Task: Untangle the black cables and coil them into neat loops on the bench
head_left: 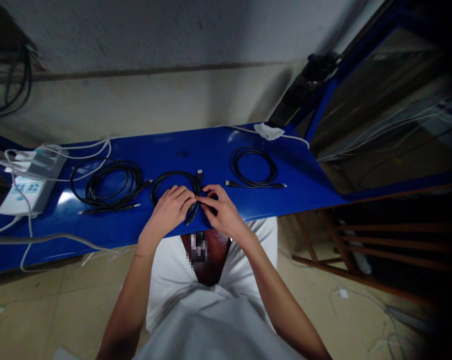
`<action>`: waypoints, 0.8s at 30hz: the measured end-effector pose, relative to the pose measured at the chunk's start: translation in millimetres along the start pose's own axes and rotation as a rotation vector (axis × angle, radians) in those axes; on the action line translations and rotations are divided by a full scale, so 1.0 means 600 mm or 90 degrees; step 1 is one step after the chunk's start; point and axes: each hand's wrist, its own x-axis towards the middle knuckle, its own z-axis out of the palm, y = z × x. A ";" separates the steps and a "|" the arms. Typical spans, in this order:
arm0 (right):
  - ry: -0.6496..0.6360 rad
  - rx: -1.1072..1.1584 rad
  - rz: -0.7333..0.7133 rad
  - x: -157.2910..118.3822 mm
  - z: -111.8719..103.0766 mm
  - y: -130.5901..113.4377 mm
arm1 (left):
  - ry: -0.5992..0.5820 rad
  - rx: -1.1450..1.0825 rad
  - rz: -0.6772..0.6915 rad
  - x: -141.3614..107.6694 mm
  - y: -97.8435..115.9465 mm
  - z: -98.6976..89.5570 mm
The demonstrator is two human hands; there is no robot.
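A coiled black cable [175, 173] lies on the blue table [214, 145], its plug [199, 175] pointing toward the wall and its other end toward the front edge. My left hand [172, 206] is closed on the right side of this coil. From the right, my right hand [221, 210] meets it, thumb and forefinger pinched at the same spot; whatever small part they hold is too small to make out. To the right rests another black coil [254, 166] with both ends at its front. A thicker black coil [107, 184] lies to the left.
A white power strip [34, 187] with plugs and white cords sits at the table's left end. At the back right are a white cloth-like piece [269, 131] and a dark bottle [301, 92]. A wall runs behind; blue frame posts [321, 107] rise at the right.
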 end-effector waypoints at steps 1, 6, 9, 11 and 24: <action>-0.009 -0.017 -0.024 0.004 -0.005 0.005 | 0.002 0.011 -0.004 0.000 0.002 0.000; -0.054 -0.071 -0.128 0.031 -0.018 0.030 | 0.007 0.044 -0.022 0.002 0.013 0.001; -0.094 -0.066 -0.179 0.042 -0.018 0.034 | 0.002 0.064 -0.031 -0.001 0.021 -0.002; -0.117 -0.068 -0.183 0.043 -0.019 0.029 | -0.002 0.070 -0.028 -0.005 0.026 -0.007; -0.081 -0.157 -0.235 0.007 0.003 0.014 | -0.029 0.026 0.040 -0.053 0.042 -0.031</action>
